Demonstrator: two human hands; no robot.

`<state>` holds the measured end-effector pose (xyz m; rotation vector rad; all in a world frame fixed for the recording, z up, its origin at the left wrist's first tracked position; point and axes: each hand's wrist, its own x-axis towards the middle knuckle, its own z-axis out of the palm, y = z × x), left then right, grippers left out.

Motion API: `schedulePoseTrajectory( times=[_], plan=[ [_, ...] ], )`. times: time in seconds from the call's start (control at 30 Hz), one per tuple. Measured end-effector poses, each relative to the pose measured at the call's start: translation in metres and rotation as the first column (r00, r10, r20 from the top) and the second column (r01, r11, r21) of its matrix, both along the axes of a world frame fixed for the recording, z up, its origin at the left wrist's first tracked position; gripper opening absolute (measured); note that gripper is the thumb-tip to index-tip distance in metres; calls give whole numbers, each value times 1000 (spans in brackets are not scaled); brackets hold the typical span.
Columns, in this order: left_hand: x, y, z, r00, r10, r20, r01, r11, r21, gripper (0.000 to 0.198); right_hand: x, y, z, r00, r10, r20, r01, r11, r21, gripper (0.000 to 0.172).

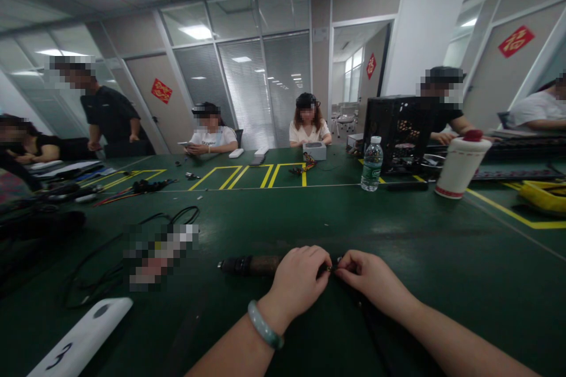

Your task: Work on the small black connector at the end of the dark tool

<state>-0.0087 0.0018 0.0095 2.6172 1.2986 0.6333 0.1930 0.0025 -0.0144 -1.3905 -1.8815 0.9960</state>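
My left hand [297, 280] is closed around the right end of a dark cylindrical tool [250, 265] that lies on the green table [398, 247]. A pale green bangle [264, 325] sits on that wrist. My right hand [369, 277] is pinched right next to the left one, its fingertips meeting the tool's tip at a small part too small to name. A dark cable [375, 330] runs from under my right hand toward me.
A water bottle [372, 164], a white jug with a red cap [460, 165] and a black computer case [400, 132] stand at the back right. Black cables [132, 235] lie at left, a white device marked 3 [79, 341] at lower left. Several people sit around the table.
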Motion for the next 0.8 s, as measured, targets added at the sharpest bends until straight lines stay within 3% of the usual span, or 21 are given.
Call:
schedulePoseTrajectory(
  times=[0.4, 0.6, 0.8],
  plan=[
    [1, -1, -2, 999, 25, 41, -25, 1000, 9, 17, 0, 2, -1, 1000, -5, 20, 5, 1000, 19, 9],
    [1, -1, 1, 1000, 18, -6, -18, 1000, 2, 10, 0, 0, 3, 1000, 0, 14, 0, 1000, -3, 10],
    [1, -1, 1, 1000, 7, -25, -7, 1000, 0, 16, 0, 0, 4, 999, 3, 32, -3, 1000, -21, 9]
  ],
)
